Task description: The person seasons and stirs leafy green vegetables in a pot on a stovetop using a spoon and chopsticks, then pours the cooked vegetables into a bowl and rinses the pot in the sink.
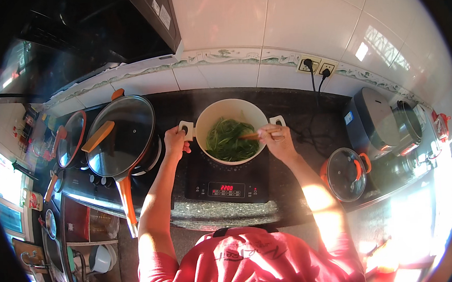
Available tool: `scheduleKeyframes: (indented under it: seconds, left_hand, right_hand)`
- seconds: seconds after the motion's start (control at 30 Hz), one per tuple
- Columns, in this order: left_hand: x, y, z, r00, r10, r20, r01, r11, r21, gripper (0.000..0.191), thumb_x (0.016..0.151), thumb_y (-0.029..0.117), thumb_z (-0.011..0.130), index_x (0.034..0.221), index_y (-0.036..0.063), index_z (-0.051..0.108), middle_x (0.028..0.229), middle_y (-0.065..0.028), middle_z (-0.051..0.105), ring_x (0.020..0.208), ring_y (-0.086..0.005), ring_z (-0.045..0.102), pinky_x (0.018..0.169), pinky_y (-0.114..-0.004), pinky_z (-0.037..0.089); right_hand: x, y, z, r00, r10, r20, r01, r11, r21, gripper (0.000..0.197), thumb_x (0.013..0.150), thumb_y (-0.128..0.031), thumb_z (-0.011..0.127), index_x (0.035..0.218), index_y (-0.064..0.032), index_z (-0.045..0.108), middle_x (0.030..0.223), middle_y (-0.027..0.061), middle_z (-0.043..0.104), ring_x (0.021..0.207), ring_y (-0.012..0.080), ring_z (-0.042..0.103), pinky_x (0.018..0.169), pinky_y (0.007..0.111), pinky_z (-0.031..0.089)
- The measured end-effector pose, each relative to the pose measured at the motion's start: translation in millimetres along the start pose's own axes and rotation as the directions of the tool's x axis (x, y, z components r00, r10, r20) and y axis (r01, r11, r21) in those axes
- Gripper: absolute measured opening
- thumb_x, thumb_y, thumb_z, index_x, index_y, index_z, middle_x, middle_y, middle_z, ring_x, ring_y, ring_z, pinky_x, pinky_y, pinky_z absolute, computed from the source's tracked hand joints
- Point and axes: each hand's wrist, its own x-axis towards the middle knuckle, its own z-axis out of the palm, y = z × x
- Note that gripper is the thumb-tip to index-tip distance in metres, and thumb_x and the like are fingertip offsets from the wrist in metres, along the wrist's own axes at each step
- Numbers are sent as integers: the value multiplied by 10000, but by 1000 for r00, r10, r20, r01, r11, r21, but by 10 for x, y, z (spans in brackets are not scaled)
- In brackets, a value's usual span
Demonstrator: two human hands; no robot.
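Note:
A cream-coloured two-handled pot (201,115) stands on a black induction cooktop (201,176) with a lit red display. Leafy green vegetables (226,141) fill its lower part. My left hand (176,143) grips the pot's left handle (186,130). In my right hand (279,140) are wooden chopsticks (251,136), reaching over the right rim with their tips among the greens. The right handle (278,120) shows just behind that hand.
On the left, a large pan (127,190) with a glass lid (128,134) sits on a gas stove, its orange handle pointing towards me. A smaller lidded pot (346,174) stands right, near a grey appliance (370,122). Cords run from two plugs (308,63) behind.

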Motion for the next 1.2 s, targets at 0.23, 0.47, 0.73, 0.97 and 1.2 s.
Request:
scheduleKeyframes:
  seconds: [0.23, 0.47, 0.73, 0.97, 1.2]
  left_hand:
    - [25, -11, 3, 1000, -17, -1, 17, 1000, 7, 187, 807, 80, 433, 803, -33, 581, 582, -84, 533, 359, -125, 447, 275, -258, 397]
    - [9, 17, 5, 1000, -14, -21, 14, 1000, 25, 187, 797, 76, 432, 809, -36, 581, 585, -89, 533, 356, -130, 446, 274, -264, 398]
    - [34, -12, -4, 1000, -17, -8, 17, 1000, 4, 185, 794, 76, 436, 804, -37, 583, 581, -90, 531, 353, -132, 446, 274, -267, 400]
    - [18, 16, 21, 999, -40, -18, 40, 999, 20, 196, 792, 71, 427, 835, -33, 588, 587, -90, 535, 351, -129, 442, 274, -264, 402]
    - [-18, 13, -11, 1000, -10, 6, 10, 1000, -5, 195, 798, 77, 432, 841, -31, 588, 595, -89, 539, 359, -126, 446, 273, -264, 403]
  right_hand:
    - [-69, -85, -18, 993, 46, 112, -58, 993, 104, 154, 804, -83, 564, 725, 43, 607, 675, 65, 608, 560, 89, 537, 495, 214, 425]
    - [-4, -134, -183, 989, 112, 93, -121, 988, 96, 184, 803, -91, 560, 705, 57, 606, 699, 81, 614, 592, 90, 555, 529, 201, 441]
    - [-101, -1, -16, 992, 25, 123, -24, 1000, -15, 91, 793, -52, 574, 768, 29, 607, 671, 72, 601, 584, 86, 548, 518, 214, 435]
    - [26, 5, -72, 998, 31, 58, -27, 997, -73, 136, 794, -68, 570, 715, 38, 600, 657, 69, 599, 571, 104, 542, 505, 211, 421]
    - [524, -53, -409, 958, 270, -94, -243, 942, 233, 190, 805, -163, 557, 727, 6, 596, 603, 66, 582, 489, 89, 534, 431, 197, 435]
